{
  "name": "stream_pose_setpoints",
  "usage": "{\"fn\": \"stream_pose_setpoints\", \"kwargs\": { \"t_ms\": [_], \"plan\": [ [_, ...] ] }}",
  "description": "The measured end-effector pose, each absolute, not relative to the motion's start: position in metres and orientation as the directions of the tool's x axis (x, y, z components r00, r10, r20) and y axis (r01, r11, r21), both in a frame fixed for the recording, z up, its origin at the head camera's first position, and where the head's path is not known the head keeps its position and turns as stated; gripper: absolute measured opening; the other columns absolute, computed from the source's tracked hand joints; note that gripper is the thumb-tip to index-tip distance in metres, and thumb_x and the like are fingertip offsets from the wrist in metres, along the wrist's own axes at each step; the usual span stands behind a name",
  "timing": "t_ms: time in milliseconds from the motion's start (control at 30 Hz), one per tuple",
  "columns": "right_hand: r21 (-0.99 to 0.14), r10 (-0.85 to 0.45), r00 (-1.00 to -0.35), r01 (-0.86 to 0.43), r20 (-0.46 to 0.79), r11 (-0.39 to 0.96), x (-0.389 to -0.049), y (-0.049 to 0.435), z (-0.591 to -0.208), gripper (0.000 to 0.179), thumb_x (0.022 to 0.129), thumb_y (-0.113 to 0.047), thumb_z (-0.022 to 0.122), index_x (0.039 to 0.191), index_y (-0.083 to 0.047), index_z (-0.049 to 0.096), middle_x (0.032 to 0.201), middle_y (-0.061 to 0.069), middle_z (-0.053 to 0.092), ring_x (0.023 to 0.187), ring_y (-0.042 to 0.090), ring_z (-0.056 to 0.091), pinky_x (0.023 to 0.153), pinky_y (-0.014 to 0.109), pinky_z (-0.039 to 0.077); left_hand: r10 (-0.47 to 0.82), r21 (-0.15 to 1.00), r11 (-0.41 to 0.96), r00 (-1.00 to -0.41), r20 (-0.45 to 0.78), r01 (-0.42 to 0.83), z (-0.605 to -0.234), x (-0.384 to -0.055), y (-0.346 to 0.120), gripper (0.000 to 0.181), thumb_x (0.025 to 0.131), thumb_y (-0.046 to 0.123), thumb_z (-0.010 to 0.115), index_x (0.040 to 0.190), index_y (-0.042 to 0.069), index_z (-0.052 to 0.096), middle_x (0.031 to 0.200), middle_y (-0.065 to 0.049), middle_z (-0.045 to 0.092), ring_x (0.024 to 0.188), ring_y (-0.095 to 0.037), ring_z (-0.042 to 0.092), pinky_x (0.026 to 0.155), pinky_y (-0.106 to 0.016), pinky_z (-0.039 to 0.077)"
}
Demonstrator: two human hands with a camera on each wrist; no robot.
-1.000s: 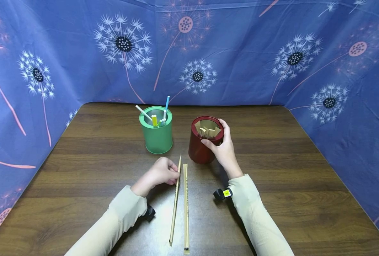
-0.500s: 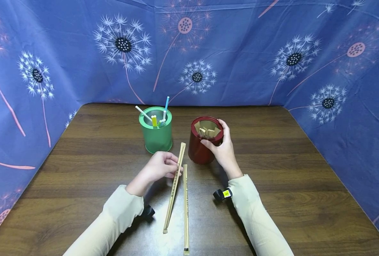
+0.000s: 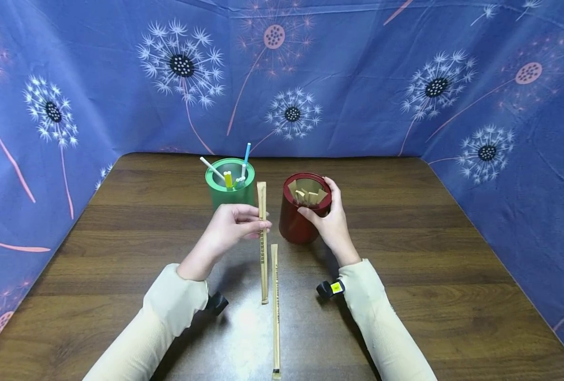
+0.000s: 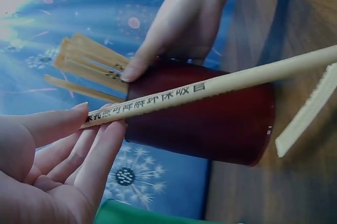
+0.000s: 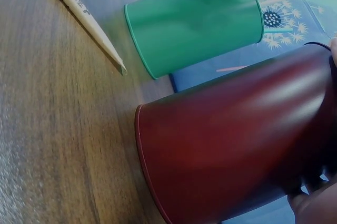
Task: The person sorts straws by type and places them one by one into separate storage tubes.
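Between thumb and fingers, my left hand (image 3: 227, 227) pinches a paper-wrapped drinking straw (image 3: 263, 259). Dark printed characters run along its wrapper in the left wrist view. The straw stands lengthwise in front of the gap between the two cans, raised above the table. My right hand (image 3: 333, 227) grips the dark red can (image 3: 293, 225) at its rim, thumb at the front and fingers round the right side. Several wrapped straws (image 4: 87, 63) poke out of that can. A second wrapped straw (image 3: 276, 312) lies on the table in front of it.
Left of the red can stands a green can (image 3: 232, 197) holding white, yellow, green and blue sticks, partly behind my left hand. The brown wooden table (image 3: 429, 275) reaches back to a blue dandelion-print cloth (image 3: 358, 90).
My left hand has lifted the straw off the table and carried it forward, turning it more upright in the head view. The right hand and red can have stayed put.
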State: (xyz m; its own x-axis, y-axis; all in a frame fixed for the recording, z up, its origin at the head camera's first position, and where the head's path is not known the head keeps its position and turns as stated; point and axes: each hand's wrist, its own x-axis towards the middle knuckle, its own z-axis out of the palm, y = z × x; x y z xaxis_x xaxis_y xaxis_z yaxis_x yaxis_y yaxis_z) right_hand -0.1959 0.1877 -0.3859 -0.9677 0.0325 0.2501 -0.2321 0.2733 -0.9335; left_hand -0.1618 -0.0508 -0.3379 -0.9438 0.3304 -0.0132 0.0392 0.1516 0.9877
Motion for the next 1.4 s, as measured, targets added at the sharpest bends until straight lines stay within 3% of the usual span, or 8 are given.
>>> {"fn": "stream_pose_setpoints", "kwargs": {
  "t_ms": [300, 533, 667, 800, 1000, 1233, 1400],
  "plan": [
    [-0.939, 0.025, -0.974, -0.208, 0.223, 0.272, -0.186, 0.182, -0.369, 0.088, 0.082, -0.015, 0.075, 0.151, -0.010, 0.021, 0.152, 0.016, 0.035, 0.138, 0.032, 0.037, 0.116, 0.045, 0.029, 0.275, 0.976, 0.164, -0.957, 0.094, 0.143, -0.315, -0.162, -0.046, 0.023, 0.090, 0.004, 0.065, 0.110, -0.007, 0.067, 0.106, -0.024, 0.071, 0.084, -0.005, 0.069, 0.081, -0.032, 0.058],
    [-0.939, 0.031, -0.970, -0.225, 0.241, 0.259, -0.196, 0.187, -0.385, 0.087, 0.081, -0.014, 0.076, 0.151, -0.020, 0.024, 0.151, 0.006, 0.038, 0.136, 0.021, 0.039, 0.116, 0.041, 0.029, 0.196, 0.957, 0.134, -0.954, 0.229, 0.258, -0.305, -0.164, -0.040, 0.019, 0.091, 0.001, 0.063, 0.107, -0.009, 0.065, 0.105, -0.025, 0.070, 0.083, -0.002, 0.069, 0.079, -0.031, 0.058],
    [-0.936, 0.031, -0.966, -0.241, 0.257, 0.257, -0.197, 0.187, -0.388, 0.087, 0.082, -0.017, 0.077, 0.150, -0.020, 0.024, 0.149, 0.005, 0.039, 0.136, 0.024, 0.040, 0.115, 0.042, 0.030, 0.123, 0.929, 0.123, -0.934, 0.335, 0.350, -0.300, -0.165, -0.036, 0.015, 0.091, 0.001, 0.062, 0.103, -0.009, 0.065, 0.103, -0.025, 0.071, 0.085, -0.003, 0.069, 0.075, -0.026, 0.057],
    [-0.939, 0.031, -0.969, -0.229, 0.245, 0.257, -0.196, 0.186, -0.385, 0.086, 0.082, -0.015, 0.076, 0.151, -0.019, 0.024, 0.150, 0.006, 0.039, 0.135, 0.023, 0.040, 0.115, 0.041, 0.031, 0.051, 0.905, 0.076, -0.908, 0.416, 0.418, -0.293, -0.166, -0.031, 0.016, 0.091, 0.001, 0.062, 0.104, -0.009, 0.065, 0.104, -0.025, 0.071, 0.087, 0.001, 0.068, 0.080, -0.026, 0.057],
    [-0.944, 0.031, -0.973, -0.215, 0.230, 0.251, -0.187, 0.181, -0.370, 0.085, 0.082, -0.008, 0.074, 0.150, -0.010, 0.023, 0.150, 0.013, 0.037, 0.135, 0.025, 0.039, 0.115, 0.042, 0.030, -0.076, 0.813, -0.021, -0.811, 0.579, 0.582, -0.286, -0.170, -0.026, 0.014, 0.089, -0.005, 0.062, 0.100, -0.013, 0.063, 0.102, -0.029, 0.069, 0.089, 0.001, 0.068, 0.084, -0.022, 0.055],
    [-0.943, 0.039, -0.975, -0.203, 0.221, 0.263, -0.178, 0.178, -0.361, 0.089, 0.081, -0.015, 0.076, 0.151, -0.010, 0.022, 0.151, 0.014, 0.037, 0.136, 0.026, 0.039, 0.115, 0.044, 0.029, -0.192, 0.671, -0.088, -0.674, 0.713, 0.736, -0.279, -0.173, -0.022, 0.014, 0.089, -0.007, 0.060, 0.099, -0.017, 0.061, 0.095, -0.018, 0.073, 0.093, -0.010, 0.070, 0.088, -0.029, 0.055],
    [-0.941, 0.039, -0.974, -0.203, 0.222, 0.270, -0.177, 0.177, -0.359, 0.086, 0.082, -0.013, 0.074, 0.151, -0.008, 0.023, 0.150, 0.014, 0.037, 0.136, 0.027, 0.039, 0.116, 0.045, 0.029, -0.213, 0.595, -0.094, -0.600, 0.771, 0.798, -0.278, -0.175, -0.018, 0.014, 0.091, -0.007, 0.058, 0.099, -0.018, 0.060, 0.097, -0.030, 0.070, 0.096, -0.010, 0.070, 0.088, -0.028, 0.054]
  ]
}}
